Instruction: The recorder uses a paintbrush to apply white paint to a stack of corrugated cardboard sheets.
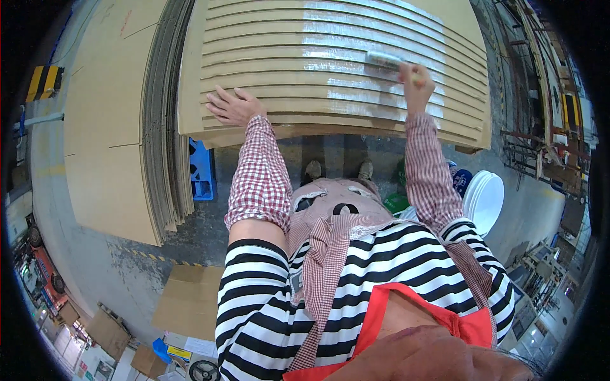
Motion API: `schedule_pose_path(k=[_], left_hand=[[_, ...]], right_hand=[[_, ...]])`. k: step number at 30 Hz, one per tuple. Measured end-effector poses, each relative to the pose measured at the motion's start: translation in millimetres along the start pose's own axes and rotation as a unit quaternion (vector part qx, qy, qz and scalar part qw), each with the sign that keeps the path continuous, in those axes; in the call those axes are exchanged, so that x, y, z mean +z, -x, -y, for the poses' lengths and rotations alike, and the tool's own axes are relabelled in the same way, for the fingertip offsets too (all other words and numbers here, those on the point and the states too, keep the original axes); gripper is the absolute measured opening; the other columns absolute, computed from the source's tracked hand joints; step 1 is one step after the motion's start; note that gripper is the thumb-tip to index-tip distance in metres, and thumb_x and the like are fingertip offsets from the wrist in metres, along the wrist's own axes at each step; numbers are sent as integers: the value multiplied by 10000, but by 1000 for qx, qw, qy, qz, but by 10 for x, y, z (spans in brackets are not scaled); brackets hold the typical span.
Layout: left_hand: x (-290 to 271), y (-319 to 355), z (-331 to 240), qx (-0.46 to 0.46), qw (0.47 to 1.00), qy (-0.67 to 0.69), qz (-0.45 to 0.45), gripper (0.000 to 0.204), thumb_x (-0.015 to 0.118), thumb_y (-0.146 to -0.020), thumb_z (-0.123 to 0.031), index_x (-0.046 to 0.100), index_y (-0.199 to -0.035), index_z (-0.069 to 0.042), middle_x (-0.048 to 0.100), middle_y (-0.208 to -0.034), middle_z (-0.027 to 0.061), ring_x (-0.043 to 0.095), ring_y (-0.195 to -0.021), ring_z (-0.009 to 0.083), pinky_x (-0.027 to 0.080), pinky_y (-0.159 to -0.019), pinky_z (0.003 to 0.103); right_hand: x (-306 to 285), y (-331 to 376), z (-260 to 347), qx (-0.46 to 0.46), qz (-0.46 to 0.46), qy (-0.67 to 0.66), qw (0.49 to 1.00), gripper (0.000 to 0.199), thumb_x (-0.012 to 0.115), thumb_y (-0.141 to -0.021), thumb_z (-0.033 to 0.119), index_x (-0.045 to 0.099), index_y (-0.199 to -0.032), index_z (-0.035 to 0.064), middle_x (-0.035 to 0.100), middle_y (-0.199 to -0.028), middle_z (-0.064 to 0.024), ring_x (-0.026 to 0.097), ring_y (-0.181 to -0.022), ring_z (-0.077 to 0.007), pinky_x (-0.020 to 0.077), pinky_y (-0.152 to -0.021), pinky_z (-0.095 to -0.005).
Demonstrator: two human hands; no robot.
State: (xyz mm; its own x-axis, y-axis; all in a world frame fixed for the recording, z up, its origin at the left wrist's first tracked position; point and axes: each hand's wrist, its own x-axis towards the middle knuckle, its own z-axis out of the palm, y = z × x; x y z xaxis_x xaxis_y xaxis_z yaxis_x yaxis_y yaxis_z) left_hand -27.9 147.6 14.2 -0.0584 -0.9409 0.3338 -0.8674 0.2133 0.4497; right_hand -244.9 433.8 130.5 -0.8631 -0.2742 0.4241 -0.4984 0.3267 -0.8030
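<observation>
Beneath both hands lies a broad stack of overlapped brown cardboard sheets, their edges stepped in parallel rows. My left hand rests flat on its near left part, fingers spread. Toward the right of the stack, my right hand is closed round the handle of what looks like a small paint roller. The roller's pale head points left and touches or hovers just over the sheets; blur hides which. A shiny, wet-looking whitish band runs across the middle and right of the rows.
A tall pile of large flat cardboard sheets stands at my left, beside a blue plastic pallet. White round buckets or lids are near my right side. A brown cardboard piece lies on the floor behind me on the left.
</observation>
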Motion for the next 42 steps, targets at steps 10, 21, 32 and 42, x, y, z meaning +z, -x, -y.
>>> schedule_pose_path(k=[10, 21, 32, 42], left_hand=[[-10, 1, -2, 5, 1000, 15, 8, 544, 491, -921, -326, 381, -1406, -105, 266, -1504, 184, 192, -1402, 385, 181, -1109, 545], [101, -7, 30, 10, 999, -4, -33, 524, 488, -913, -351, 415, -1381, -127, 311, -1484, 166, 254, -1375, 374, 229, -1093, 526], [45, -11, 14, 15, 997, -61, -36, 542, 507, -910, -380, 405, -1398, -166, 335, -1482, 134, 279, -1376, 329, 274, -1059, 534], [146, -206, 258, 50, 984, -160, 68, 541, 415, -961, -418, 325, -1438, -180, 300, -1500, 120, 278, -1376, 312, 339, -1012, 570]], right_hand=[[-528, 396, 179, 63, 10, -65, 996, 235, 697, -871, 180, 629, -754, -12, 629, -669, -47, 615, -592, -108, 492, -569, -225], [-895, 1388, 285, -33, 116, 17, 993, 193, 761, -767, 141, 628, -771, 1, 610, -749, -84, 609, -710, -179, 487, -669, -287], [-1465, 1322, 145, 203, 35, -51, 977, 84, 680, -855, 86, 644, -827, 15, 630, -757, -44, 623, -684, -108, 508, -625, -238], [-3497, 1149, -207, 253, -304, -106, 912, 164, 612, -883, 24, 627, -1044, 0, 660, -940, -76, 650, -806, -148, 536, -740, -276]])
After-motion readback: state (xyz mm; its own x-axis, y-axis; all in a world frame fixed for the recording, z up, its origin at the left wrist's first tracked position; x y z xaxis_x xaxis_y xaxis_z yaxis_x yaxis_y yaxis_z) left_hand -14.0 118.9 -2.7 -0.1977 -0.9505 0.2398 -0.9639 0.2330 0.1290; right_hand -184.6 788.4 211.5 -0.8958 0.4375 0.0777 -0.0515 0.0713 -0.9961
